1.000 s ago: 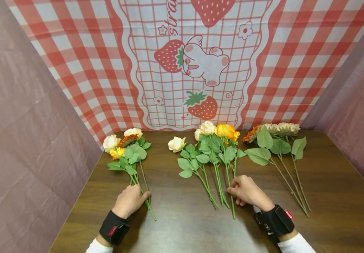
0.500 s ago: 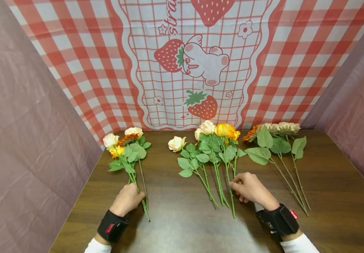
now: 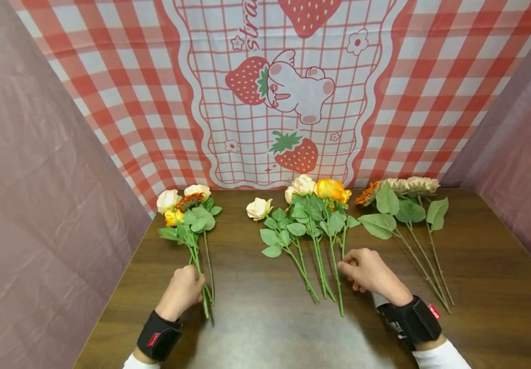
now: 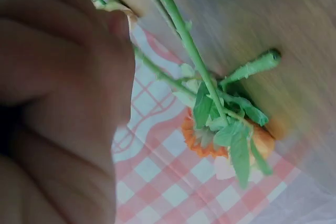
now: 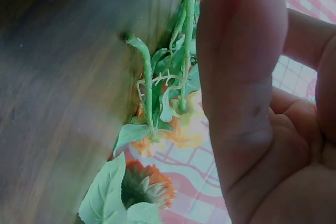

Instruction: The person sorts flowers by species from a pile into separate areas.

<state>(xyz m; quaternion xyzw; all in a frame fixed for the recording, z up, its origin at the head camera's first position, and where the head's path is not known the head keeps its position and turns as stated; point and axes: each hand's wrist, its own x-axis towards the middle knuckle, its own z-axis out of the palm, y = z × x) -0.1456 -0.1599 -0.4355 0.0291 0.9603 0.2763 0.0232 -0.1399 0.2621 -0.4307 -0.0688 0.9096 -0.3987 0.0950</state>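
My left hand (image 3: 183,293) grips green stems of the left bunch of flowers (image 3: 191,205). In that bunch are cream roses (image 3: 168,201), a yellow rose (image 3: 174,217) and a rust-orange flower (image 3: 190,201). One brownish stem (image 3: 208,266) runs just right of the hand. Its fingers largely cover the held stems; the left wrist view shows a stem (image 4: 181,30) beside the hand. My right hand (image 3: 372,274) has loosely bent fingers beside the orange rose (image 3: 332,190) stem (image 3: 337,282). In the right wrist view no stem shows between thumb (image 5: 257,30) and fingers.
Cream roses (image 3: 303,185) and orange roses lie in the middle bunch, with one cream rose (image 3: 259,209) apart on its left. At right lie leafy stems with pale flowers (image 3: 421,186) and a rust-orange one. A checked cloth (image 3: 436,102) hangs behind the wooden table (image 3: 265,338).
The left hand has shifted slightly left, and the stem ends it holds have swung left, the blooms slightly right. The right hand has drawn a little up and right; the middle flowers stay put.
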